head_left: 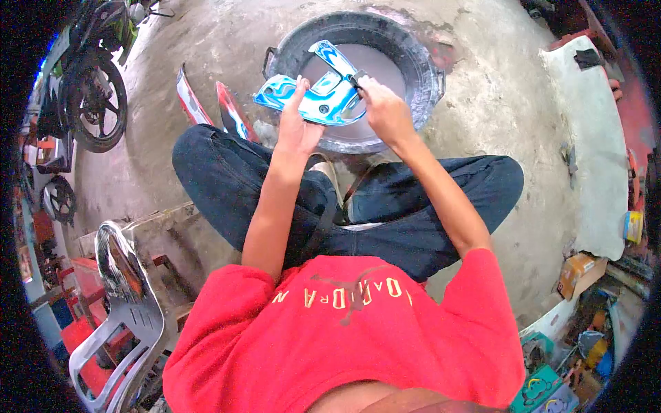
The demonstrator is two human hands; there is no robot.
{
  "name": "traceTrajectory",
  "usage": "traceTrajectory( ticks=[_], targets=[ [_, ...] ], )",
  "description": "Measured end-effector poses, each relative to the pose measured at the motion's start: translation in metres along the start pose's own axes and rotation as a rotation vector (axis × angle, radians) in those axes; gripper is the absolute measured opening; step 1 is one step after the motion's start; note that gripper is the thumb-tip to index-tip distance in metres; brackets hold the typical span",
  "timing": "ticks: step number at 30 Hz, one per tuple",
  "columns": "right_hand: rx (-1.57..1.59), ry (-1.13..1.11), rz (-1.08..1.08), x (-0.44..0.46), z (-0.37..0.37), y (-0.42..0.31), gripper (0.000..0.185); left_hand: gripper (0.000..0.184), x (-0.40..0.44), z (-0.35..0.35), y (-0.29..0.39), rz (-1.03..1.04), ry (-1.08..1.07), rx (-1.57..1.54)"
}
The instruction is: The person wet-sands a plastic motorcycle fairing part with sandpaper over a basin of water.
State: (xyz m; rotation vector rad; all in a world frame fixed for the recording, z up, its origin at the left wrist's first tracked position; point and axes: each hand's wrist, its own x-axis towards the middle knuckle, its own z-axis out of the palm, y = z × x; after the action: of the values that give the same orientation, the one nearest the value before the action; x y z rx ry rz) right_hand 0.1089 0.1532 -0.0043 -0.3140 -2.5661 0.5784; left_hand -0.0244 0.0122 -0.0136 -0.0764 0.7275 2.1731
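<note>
Overhanging the near side of a round black tub [310,38], the blue-and-white panel [330,103] reaches slightly past the tub's left edge. Two red-trimmed panels [233,110] narrow the room to the left, just beside the knee; to the right, concrete floor [496,89] runs broadly to a pale slab [595,151]. Greyish liquid sits in the tub, and a motorcycle wheel [96,100] and grey chair [131,303] stand farther left. Both forearms stretch forward above crossed legs. The left hand [296,124] clamps the panel, thumb on top; the right hand [384,110] pinches a small dark piece [359,78] at its upper edge.
</note>
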Motion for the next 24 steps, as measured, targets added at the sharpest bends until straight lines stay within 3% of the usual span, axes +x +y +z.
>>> traceTrajectory(
  ticks=[4, 6, 7, 10, 13, 14, 16, 21, 24],
  targets=[
    [-0.004, 0.103, -0.278, -0.029, 0.017, -0.036, 0.039, 0.016, 0.006, 0.001, 0.003, -0.005, 0.002, -0.008],
    [0.008, 0.068, -0.189, -0.015, 0.013, -0.015, 0.039, 0.013, 0.004, 0.001, 0.006, 0.02, 0.017, -0.016],
    [-0.031, -0.018, -0.025, 0.0, 0.003, -0.007, 0.041, 0.012, 0.0, 0.004, 0.007, 0.006, 0.008, -0.048],
    [-0.051, 0.132, -0.156, -0.007, 0.008, -0.006, 0.037, 0.013, 0.0, 0.001, 0.007, -0.022, -0.032, -0.015],
    [0.0, 0.105, -0.298, -0.024, 0.007, -0.036, 0.036, 0.015, 0.007, -0.009, 0.007, -0.026, -0.061, -0.039],
    [0.03, 0.111, -0.303, -0.018, 0.003, -0.031, 0.035, 0.016, 0.007, -0.01, 0.009, -0.025, -0.091, -0.035],
    [-0.055, 0.035, -0.015, 0.003, 0.002, -0.001, 0.041, 0.016, 0.004, -0.008, 0.012, -0.034, -0.103, -0.007],
    [0.009, 0.056, -0.302, -0.032, 0.007, -0.04, 0.039, 0.015, 0.008, -0.011, 0.007, 0.011, -0.047, 0.01],
    [-0.043, 0.033, -0.128, -0.009, -0.002, -0.011, 0.041, 0.017, 0.003, 0.0, 0.01, -0.005, -0.04, 0.011]
  ],
)
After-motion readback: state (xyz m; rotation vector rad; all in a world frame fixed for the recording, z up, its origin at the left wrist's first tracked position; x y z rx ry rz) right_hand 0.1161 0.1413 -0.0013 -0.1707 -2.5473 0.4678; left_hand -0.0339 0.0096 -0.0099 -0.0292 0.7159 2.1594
